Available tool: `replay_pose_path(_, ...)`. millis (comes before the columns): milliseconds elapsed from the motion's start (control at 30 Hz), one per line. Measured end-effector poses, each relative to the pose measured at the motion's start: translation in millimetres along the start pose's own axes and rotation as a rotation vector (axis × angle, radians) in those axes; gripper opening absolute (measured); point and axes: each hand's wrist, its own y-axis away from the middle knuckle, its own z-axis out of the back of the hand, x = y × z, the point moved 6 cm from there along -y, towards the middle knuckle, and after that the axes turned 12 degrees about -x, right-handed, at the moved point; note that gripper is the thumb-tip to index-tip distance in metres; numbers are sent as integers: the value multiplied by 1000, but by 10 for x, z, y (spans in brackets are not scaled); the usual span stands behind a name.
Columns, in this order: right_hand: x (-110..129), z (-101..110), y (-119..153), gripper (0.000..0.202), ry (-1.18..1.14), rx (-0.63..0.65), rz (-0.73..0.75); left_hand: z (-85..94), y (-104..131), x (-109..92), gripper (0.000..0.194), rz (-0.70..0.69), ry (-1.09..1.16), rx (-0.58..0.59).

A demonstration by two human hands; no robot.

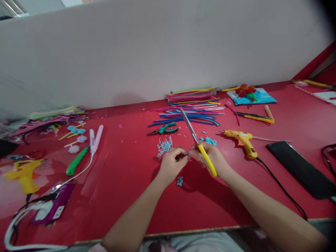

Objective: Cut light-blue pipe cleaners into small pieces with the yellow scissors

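Observation:
My right hand [208, 154] holds a pair of scissors [206, 159] with a yellow handle, the closed blades pointing up and away to the left. Its fingertips meet those of my left hand [173, 162], which is closed in a pinch. A tiny bluish bit shows where the fingertips come together, too small to name. Just beyond my left hand lies a heap of fine light-blue clippings [165, 146]. Small blue fuzzy pieces [180, 181] rest on the table below my hands. Another pile of blue pieces [209, 141] sits behind my right hand, partly hidden.
Teal-handled pliers [164, 130] lie before bundled pipe cleaners [189, 113]. On the right are a yellow glue gun [243, 140], a black flat object [301, 168] and a cutter knife [256, 117]. Leftward are a pink hair straightener [96, 140], a green-handled tool [77, 161] and another glue gun [25, 175].

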Motion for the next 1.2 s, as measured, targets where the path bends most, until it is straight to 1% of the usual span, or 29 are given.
replay_pose_path(67,-3,4,0,14,17,12,12,-17,14,-27,6,-32,-42,17)
replay_pose_path(133,7,6,4,11,30,31,16,-18,15,-17,6,-9,-7,18)
replay_pose_path(167,17,6,8,10,25,43,15,-17,12,0,6,24,36,18)
replay_pose_path(233,38,1,20,9,1,67,4,-31,8,55,10,135,161,39)
replay_pose_path(300,54,-12,36,8,-21,87,-12,-76,21,114,17,275,289,99)
replay_pose_path(367,64,-32,53,8,-28,99,-24,-134,49,148,23,387,372,177)
replay_pose_path(433,71,-57,66,9,-27,107,-30,-172,70,156,23,443,412,221)
replay_pose_path(500,77,-56,63,11,-28,94,-27,-176,74,159,22,458,428,222)
replay_pose_path(567,83,16,28,14,-26,32,-21,-148,59,165,20,437,403,195)
replay_pose_path(667,81,271,-83,17,50,-118,-14,-27,-10,177,23,321,264,89)
replay_pose_path(733,54,443,-175,16,236,-131,-11,83,-69,180,28,212,149,-15)
replay_pose_path(800,34,640,-269,15,487,-204,23,160,-119,187,31,116,66,-84)
replay_pose_path(867,-13,762,-341,15,723,-225,37,188,-155,218,27,60,21,-105)
replay_pose_path(967,-87,829,-400,16,813,-231,38,212,-190,294,6,60,-31,-139)
replay_pose_path(1000,-99,836,-409,16,817,-239,43,215,-195,303,5,54,-53,-139)
replay_pose_path(1067,-100,845,-414,16,836,-266,61,209,-196,270,7,4,-104,-101)
replay_pose_path(1100,-89,845,-411,15,843,-281,71,199,-188,231,9,-34,-126,-59)
replay_pose_path(1133,-72,844,-404,15,844,-295,79,178,-173,189,11,-69,-145,7)
replay_pose_path(1167,-51,837,-394,15,835,-304,86,147,-146,148,9,-94,-151,98)
replay_pose_path(1200,-29,824,-381,15,817,-307,91,98,-103,114,6,-107,-154,229)
